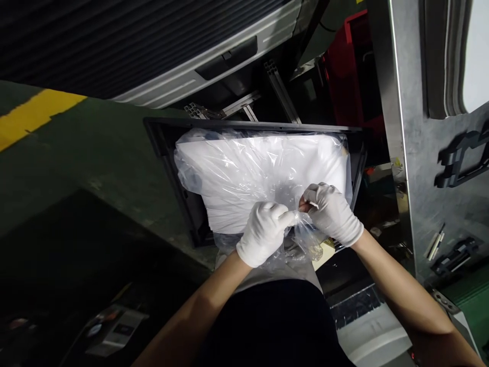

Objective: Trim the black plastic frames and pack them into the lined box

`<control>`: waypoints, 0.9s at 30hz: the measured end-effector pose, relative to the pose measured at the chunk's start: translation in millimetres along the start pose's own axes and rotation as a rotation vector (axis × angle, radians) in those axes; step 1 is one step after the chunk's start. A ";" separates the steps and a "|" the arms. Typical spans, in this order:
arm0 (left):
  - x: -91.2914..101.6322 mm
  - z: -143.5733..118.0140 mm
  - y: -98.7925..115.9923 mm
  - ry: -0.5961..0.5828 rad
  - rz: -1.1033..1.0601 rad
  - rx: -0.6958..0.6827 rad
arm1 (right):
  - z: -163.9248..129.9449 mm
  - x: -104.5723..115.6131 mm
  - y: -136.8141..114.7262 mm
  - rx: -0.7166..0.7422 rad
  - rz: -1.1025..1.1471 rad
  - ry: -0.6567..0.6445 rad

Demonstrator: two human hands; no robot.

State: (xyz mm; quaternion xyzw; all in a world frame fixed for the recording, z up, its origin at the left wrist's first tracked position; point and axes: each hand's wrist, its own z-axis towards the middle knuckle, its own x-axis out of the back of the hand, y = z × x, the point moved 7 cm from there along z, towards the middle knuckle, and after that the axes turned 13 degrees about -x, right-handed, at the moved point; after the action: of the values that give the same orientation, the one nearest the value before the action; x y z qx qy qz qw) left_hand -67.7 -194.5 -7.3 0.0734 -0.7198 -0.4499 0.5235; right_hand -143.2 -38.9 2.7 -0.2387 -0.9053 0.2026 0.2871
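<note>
Pinching bag (244, 173) mouth at frame centre.
Left hand (263, 232), right hand (332, 211): fingers clamped on gathered plastic; not yet tied shut.

We see the plastic bag (244, 173) lying in the tray (164, 148), our left hand (263, 232) and right hand (332, 214) side by side at its near edge, the metal panel (424, 168) to the right.

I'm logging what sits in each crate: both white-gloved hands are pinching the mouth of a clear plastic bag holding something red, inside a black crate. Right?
Not quite. The head view shows the contents of the clear plastic bag are white, not red. The rest holds: the left hand and right hand, both in white gloves, pinch the bag's gathered mouth, and it lies in the black crate.
</note>
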 end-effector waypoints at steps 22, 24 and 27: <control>-7.6 -21.8 -10.6 0.081 -0.011 -0.004 | 13.0 -12.2 39.7 -0.245 0.534 -0.027; -11.6 -32.6 -17.5 0.063 -0.085 0.050 | 8.5 -19.5 61.5 -0.373 0.654 0.091; -11.7 -40.3 -19.5 0.092 -0.109 0.176 | -2.9 -35.2 74.5 -0.452 0.734 0.142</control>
State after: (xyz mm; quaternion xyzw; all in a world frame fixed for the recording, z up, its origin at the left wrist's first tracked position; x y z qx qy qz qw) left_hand -36.7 -222.2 -27.6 0.1789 -0.7268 -0.4089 0.5221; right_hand -92.5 2.4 -47.5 -0.6148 -0.7601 0.0709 0.1981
